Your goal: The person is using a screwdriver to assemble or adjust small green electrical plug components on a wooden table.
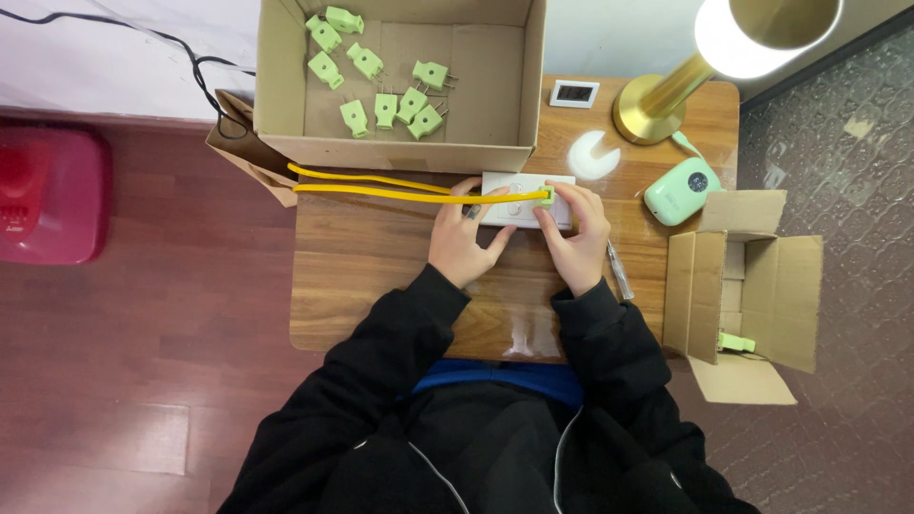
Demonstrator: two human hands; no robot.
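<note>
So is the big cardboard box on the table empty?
No, the big box holds about ten loose green plugs on its floor.

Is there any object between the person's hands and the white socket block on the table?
Nothing visible does. The left hand and right hand both rest on the white socket block. A green plug with a yellow cable sits on the block by the right fingertips.

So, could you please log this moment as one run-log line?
left hand: on white socket block | right hand: at green plug | yellow cable: leads left | wooden table
</note>
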